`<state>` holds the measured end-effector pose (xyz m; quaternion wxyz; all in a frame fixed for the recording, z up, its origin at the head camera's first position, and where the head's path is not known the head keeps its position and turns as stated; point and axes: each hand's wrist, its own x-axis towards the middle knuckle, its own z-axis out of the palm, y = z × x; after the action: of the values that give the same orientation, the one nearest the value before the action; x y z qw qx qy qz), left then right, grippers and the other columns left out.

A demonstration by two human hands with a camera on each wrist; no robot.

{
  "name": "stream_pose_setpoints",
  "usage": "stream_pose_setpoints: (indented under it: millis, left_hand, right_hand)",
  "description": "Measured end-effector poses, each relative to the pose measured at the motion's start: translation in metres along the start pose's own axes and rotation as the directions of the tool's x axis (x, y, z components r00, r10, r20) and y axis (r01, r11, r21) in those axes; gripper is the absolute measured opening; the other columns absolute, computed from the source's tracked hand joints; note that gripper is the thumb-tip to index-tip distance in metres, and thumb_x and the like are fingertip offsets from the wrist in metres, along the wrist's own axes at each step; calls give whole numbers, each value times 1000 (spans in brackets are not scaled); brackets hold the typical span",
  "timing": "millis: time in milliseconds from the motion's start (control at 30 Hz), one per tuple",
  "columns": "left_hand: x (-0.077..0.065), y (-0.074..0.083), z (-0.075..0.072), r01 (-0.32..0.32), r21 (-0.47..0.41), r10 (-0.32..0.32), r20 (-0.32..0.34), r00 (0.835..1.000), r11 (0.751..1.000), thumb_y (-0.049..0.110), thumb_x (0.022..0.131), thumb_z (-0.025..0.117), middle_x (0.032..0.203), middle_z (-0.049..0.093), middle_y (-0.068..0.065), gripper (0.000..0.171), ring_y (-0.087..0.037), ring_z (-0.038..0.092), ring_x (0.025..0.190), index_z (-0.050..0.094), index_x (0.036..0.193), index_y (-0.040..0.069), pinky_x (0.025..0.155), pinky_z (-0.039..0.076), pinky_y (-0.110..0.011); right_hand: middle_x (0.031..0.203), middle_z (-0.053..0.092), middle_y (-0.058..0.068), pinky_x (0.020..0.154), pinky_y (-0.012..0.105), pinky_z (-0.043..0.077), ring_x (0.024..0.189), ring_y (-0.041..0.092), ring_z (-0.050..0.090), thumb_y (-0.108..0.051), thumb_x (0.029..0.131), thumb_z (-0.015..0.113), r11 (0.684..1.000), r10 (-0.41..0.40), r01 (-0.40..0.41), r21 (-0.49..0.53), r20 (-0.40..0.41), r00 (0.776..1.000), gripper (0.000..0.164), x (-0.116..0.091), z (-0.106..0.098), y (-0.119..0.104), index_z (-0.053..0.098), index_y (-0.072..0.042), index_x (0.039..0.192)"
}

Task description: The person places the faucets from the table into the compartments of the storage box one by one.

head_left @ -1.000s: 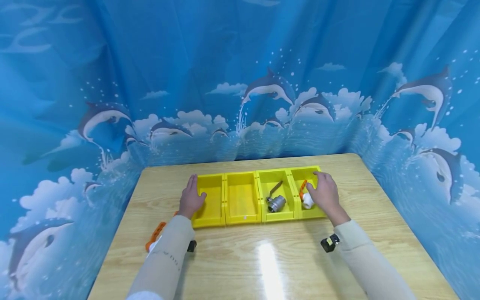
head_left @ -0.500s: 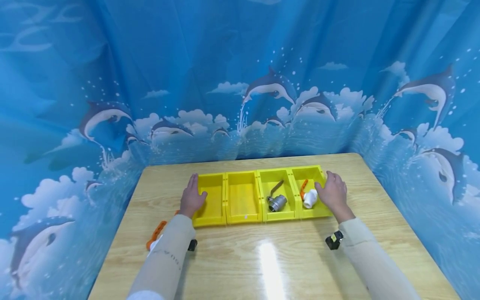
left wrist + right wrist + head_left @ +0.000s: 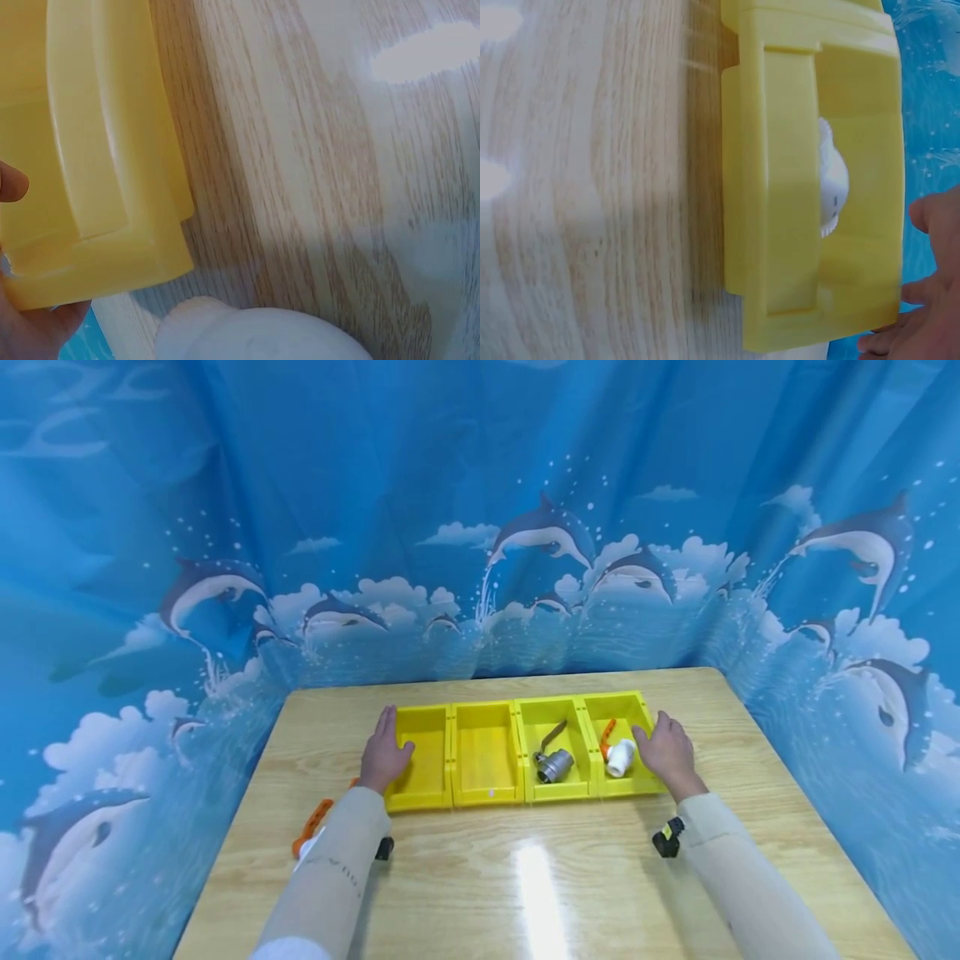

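Observation:
In the head view, four-sided yellow bins [image 3: 487, 799] stand joined in a row. My left hand [image 3: 385, 758] lies along the outer left wall, fingers straight, thumb over the rim; the left wrist view shows the thumb [image 3: 12, 184] inside the bin. My right hand [image 3: 666, 750] is at the right end, thumb spread toward the rim; in the right wrist view its fingers [image 3: 922, 291] touch the outer wall. The rightmost bin holds a white plastic ball valve [image 3: 619, 758] with an orange handle. Beside it, another bin holds a metal ball valve [image 3: 555, 767] with a brown lever.
Left of the bins, another orange-handled white valve [image 3: 312, 828] lies on the wooden table [image 3: 465, 877], partly hidden by the left sleeve. A small white speck [image 3: 491, 792] sits in the second bin from the left. A blue dolphin-print curtain [image 3: 480, 527] surrounds the table.
My right hand has moved outward to the right, away from over the white valve, leaving that valve and the bin's right part more visible. The left hand has stayed at its wall.

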<state>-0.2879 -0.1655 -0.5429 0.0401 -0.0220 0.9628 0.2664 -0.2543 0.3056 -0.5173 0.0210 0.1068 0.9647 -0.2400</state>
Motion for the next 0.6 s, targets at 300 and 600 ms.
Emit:
stream_pose_setpoints:
  millis: [300,600]
  left_hand:
    - [2,-2,0,-13,8,13,2,1000,1000,20,96,56,163,5,-13,80,-41,31,138,6,156,6,111,27,-54]
    - [3,-3,0,-30,7,30,-2,1000,1000,20,96,56,162,6,-14,80,-41,33,137,6,156,5,111,28,-55]
  right_hand:
    - [145,21,42,111,60,21,134,53,23,-42,103,29,999,47,-47,1,58,997,75,5,4,0,12,17,146]
    - [144,22,42,110,60,22,133,54,25,-45,103,25,998,60,-58,-35,72,996,77,7,9,7,12,18,146]
